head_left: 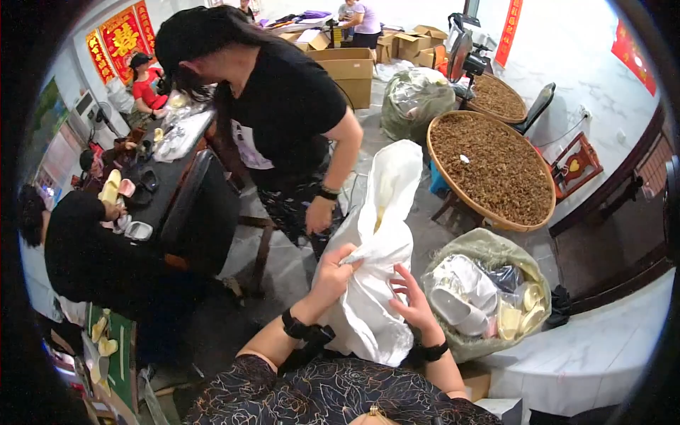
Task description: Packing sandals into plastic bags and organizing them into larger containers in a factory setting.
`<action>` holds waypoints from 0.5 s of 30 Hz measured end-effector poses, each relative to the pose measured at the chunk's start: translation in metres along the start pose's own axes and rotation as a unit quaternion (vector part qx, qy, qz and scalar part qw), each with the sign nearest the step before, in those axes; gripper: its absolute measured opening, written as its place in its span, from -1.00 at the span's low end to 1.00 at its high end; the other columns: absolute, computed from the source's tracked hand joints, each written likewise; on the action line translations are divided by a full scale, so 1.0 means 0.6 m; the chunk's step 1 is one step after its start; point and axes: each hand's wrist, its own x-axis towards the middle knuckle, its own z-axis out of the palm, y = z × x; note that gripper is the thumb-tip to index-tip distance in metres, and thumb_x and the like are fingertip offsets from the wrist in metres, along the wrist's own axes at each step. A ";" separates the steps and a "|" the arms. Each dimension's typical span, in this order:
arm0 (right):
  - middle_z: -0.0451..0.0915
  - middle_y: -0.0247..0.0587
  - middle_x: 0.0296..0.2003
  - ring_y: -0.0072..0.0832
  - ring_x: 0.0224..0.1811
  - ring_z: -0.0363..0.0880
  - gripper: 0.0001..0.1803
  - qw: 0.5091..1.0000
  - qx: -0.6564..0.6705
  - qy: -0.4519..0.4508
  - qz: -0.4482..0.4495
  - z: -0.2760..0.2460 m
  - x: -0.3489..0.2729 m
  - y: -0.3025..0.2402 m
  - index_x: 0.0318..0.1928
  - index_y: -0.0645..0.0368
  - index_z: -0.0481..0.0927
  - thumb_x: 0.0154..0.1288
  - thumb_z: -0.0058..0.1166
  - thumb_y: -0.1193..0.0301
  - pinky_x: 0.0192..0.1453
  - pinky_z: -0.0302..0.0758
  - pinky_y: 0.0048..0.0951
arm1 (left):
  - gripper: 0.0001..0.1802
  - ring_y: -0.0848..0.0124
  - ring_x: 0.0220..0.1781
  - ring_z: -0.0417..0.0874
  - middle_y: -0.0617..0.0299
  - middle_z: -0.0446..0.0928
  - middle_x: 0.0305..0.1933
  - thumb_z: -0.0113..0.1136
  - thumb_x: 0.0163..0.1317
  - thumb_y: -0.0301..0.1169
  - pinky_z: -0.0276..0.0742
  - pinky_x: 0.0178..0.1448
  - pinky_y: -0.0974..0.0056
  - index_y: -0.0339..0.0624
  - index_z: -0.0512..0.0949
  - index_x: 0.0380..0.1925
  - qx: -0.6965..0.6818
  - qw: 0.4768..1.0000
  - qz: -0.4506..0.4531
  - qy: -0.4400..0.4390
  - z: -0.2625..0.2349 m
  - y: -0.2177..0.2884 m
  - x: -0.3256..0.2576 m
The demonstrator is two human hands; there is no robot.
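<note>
A tall white sack point(372, 304) stands in front of me, its top bunched and folded over. Fingers of my left hand point(333, 275) are pinched on the cloth near the sack's neck. Beside the sack's right side, my right hand point(414, 303) has its fingers apart, with fingertips near or touching the fabric. Something yellowish shows in a fold near the top; I cannot make out what it is. What the sack holds is otherwise hidden.
A co-worker in black point(283, 92) stands just beyond the sack. To my right, a greenish bag point(460, 340) holds white and yellow shoes. Beyond it, a round woven tray point(496, 166) carries brown dried pieces. A dark table point(159, 202) with shoes and seated people is on the left.
</note>
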 end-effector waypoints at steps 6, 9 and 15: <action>-0.03 -0.06 0.48 -0.25 0.51 -0.02 0.05 0.995 0.062 -0.040 -0.072 -0.051 0.152 -0.045 0.47 0.21 -0.02 0.08 0.29 0.14 0.52 -0.06 -0.21 | -0.82 0.64 -0.20 0.48 0.36 0.58 -0.26 0.05 0.28 -0.53 0.38 -0.11 0.49 -0.32 0.59 -0.19 -0.201 0.977 -0.069 -0.028 0.010 -0.046 0.242; -0.05 0.00 0.48 -0.22 0.52 -0.06 0.02 0.997 0.044 -0.031 -0.046 -0.098 0.250 -0.014 0.46 0.24 -0.03 0.11 0.27 0.22 0.54 -0.11 -0.21 | -0.79 0.63 -0.19 0.50 0.35 0.59 -0.24 0.07 0.29 -0.53 0.40 -0.10 0.48 -0.32 0.60 -0.13 -0.216 0.973 -0.072 -0.032 0.025 -0.066 0.362; 0.04 0.19 0.41 -0.04 0.47 0.04 -0.20 0.996 -0.076 0.013 -0.055 -0.190 0.499 0.052 0.42 0.31 0.02 0.23 0.05 0.43 0.48 0.03 -0.13 | -0.81 0.61 -0.20 0.52 0.34 0.61 -0.22 0.08 0.27 -0.54 0.41 -0.09 0.46 -0.31 0.60 -0.15 -0.187 0.980 -0.071 0.001 0.059 -0.099 0.577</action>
